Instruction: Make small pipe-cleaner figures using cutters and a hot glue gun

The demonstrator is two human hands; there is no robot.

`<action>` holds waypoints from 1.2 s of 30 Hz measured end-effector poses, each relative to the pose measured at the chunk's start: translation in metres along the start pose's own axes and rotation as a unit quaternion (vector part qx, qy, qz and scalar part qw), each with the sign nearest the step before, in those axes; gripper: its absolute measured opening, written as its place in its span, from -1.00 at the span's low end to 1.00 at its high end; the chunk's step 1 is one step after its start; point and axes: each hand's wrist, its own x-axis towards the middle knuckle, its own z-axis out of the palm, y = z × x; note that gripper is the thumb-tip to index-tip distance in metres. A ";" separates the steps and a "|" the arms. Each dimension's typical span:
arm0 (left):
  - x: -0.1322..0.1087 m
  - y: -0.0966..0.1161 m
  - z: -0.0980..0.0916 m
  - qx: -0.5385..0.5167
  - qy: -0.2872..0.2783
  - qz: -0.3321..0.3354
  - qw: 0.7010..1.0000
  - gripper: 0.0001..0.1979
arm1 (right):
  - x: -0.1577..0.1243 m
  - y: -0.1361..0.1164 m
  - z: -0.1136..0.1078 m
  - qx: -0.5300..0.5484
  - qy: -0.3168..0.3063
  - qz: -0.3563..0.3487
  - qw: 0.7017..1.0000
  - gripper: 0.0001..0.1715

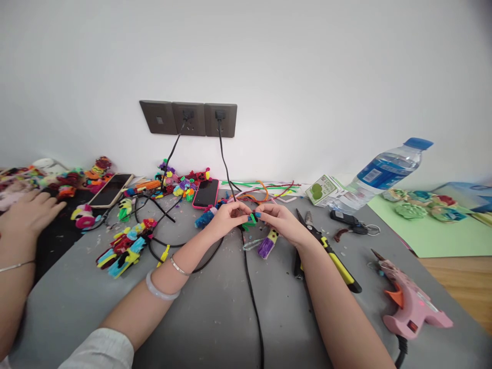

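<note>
Near the middle of the grey table (207,318), my left hand (229,218) and my right hand (282,223) meet fingertip to fingertip. Both pinch a small green piece (249,221) with some red and blue at its top; its exact shape is partly hidden by the fingers. Just below my right hand lies a purple and yellow fuzzy figure (266,247), with a pale glittery strip (252,245) to its left. A blue fuzzy piece (205,217) rests left of my left hand.
Pliers (342,269), keys (359,228), a tilted water bottle (388,171) and a pink glue gun (413,302) stand or lie at right. Black cables (251,292) cross the table. Fuzzy figures (126,248) and phones (205,193) lie left; another person's hand (31,212) is at far left.
</note>
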 end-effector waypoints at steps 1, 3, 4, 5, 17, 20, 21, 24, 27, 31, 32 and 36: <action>0.000 0.001 0.000 -0.002 -0.001 0.002 1.000 -0.71 | 0.000 0.000 0.000 0.000 -0.006 -0.001 1.000 -0.56; -0.001 0.002 0.001 -0.006 -0.008 0.009 1.000 -0.69 | 0.000 -0.001 0.001 0.001 -0.020 -0.003 1.000 -0.54; -0.002 0.003 0.001 -0.008 -0.011 0.013 1.000 -0.68 | 0.000 -0.002 0.000 0.005 -0.030 -0.002 1.000 -0.54; -0.002 0.004 0.001 -0.012 -0.014 0.019 1.000 -0.68 | -0.001 -0.002 0.000 0.010 -0.042 0.000 0.999 -0.55; -0.006 0.010 0.004 -0.063 -0.098 0.097 0.988 -0.71 | -0.006 0.003 -0.006 0.049 -0.144 0.056 0.987 -0.57; -0.006 0.009 0.003 -0.073 -0.110 0.109 0.985 -0.74 | -0.007 0.002 -0.007 0.055 -0.157 0.060 0.984 -0.56; -0.006 0.008 0.002 -0.075 -0.113 0.113 0.984 -0.75 | -0.008 0.002 -0.007 0.055 -0.162 0.061 0.983 -0.56; -0.006 0.008 0.002 -0.079 -0.117 0.123 0.982 -0.77 | -0.009 0.001 -0.007 0.059 -0.173 0.065 0.981 -0.55; -0.006 0.010 0.003 -0.077 -0.113 0.124 0.983 -0.78 | -0.009 0.001 -0.007 0.066 -0.179 0.067 0.979 -0.55; -0.007 0.010 0.004 -0.071 -0.111 0.120 0.984 -0.78 | -0.008 0.002 -0.007 0.071 -0.177 0.070 0.979 -0.54; -0.006 0.010 0.004 -0.070 -0.112 0.121 0.984 -0.78 | -0.008 0.002 -0.007 0.073 -0.177 0.070 0.979 -0.54; -0.006 0.007 0.004 -0.071 -0.110 0.129 0.983 -0.80 | -0.008 0.002 -0.007 0.080 -0.181 0.072 0.978 -0.56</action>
